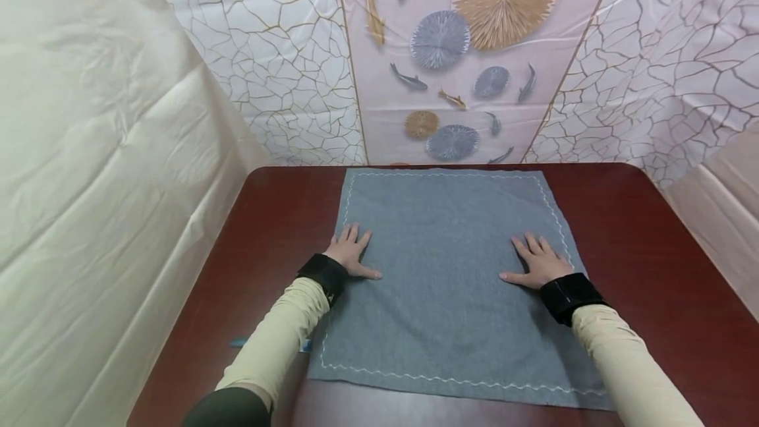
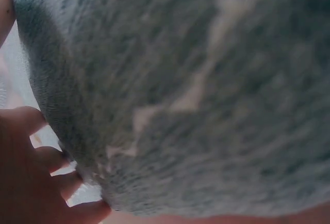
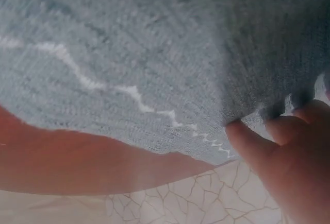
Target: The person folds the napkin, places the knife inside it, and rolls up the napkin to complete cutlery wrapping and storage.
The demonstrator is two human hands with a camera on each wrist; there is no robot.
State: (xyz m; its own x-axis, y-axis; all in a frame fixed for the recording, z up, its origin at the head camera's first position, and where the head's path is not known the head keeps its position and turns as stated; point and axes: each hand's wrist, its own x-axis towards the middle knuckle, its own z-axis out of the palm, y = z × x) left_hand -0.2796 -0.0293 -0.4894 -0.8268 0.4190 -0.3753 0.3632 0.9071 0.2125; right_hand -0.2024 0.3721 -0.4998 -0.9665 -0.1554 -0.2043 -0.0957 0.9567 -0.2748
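Note:
A grey-blue square cloth [image 1: 439, 321] with a white zigzag stitch along its edges lies spread on the table. On its left side rests my left hand [image 1: 351, 254], fingers spread and thumb pointing inward. My right hand [image 1: 539, 263] lies on the right side in much the same way, palm down. Close up in the left wrist view, the left fingers [image 2: 54, 159] touch the cloth [image 2: 154, 54]. The right wrist view has the right fingers [image 3: 252, 139] on the cloth [image 3: 129, 38] near its stitched edge. Neither hand grips anything.
The dark red-brown table [image 1: 284, 216] shows around the cloth. Partly hidden under the left forearm is a small blue object [image 1: 238, 342], its kind unclear. Patterned fabric [image 1: 284, 51] hangs behind the table, and a cream sheet [image 1: 107, 183] hangs at the left.

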